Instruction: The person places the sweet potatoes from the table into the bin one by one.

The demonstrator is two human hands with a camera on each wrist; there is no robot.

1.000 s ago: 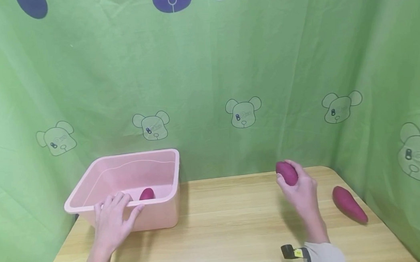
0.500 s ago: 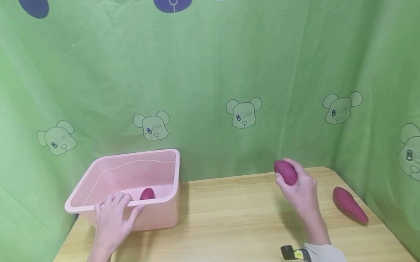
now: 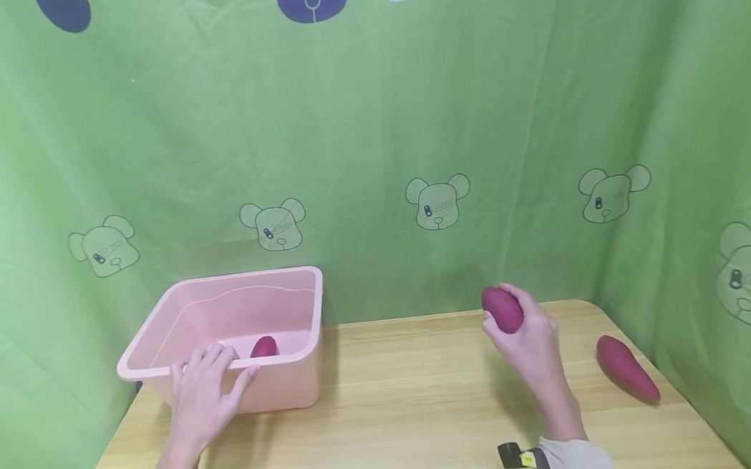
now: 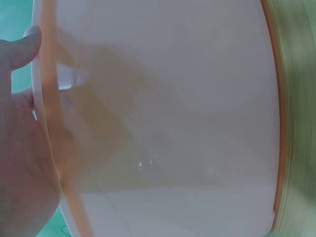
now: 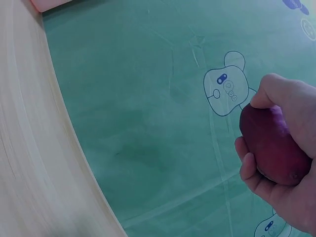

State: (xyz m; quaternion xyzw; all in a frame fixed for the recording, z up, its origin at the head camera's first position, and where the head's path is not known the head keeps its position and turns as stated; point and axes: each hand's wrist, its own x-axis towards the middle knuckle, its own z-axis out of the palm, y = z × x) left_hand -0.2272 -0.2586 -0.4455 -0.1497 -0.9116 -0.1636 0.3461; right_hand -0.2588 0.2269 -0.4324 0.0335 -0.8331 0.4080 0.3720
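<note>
In the head view my right hand (image 3: 529, 340) holds a purple-red sweet potato (image 3: 503, 310) above the right part of the wooden table. The right wrist view shows the thumb on one side of this sweet potato (image 5: 270, 143) and curled fingers on the other. At the left, my left hand (image 3: 203, 392) grips the near rim of a pink plastic bin (image 3: 294, 383), its fingers over the edge. Inside the bin a second sweet potato (image 3: 264, 347) is partly hidden by the rim. Close up, the left wrist view has the bin's outer wall (image 4: 187, 123) beside the hand (image 4: 24, 148).
Another sweet potato (image 3: 625, 368), long and tapered, lies on the wooden table (image 3: 399, 405) near its right edge. Green curtains (image 3: 356, 121) with printed bear heads stand behind the table and on both sides.
My right hand has moved slightly left with the sweet potato in its grip. The left hand stays on the bin's rim, and the bin has not moved.
</note>
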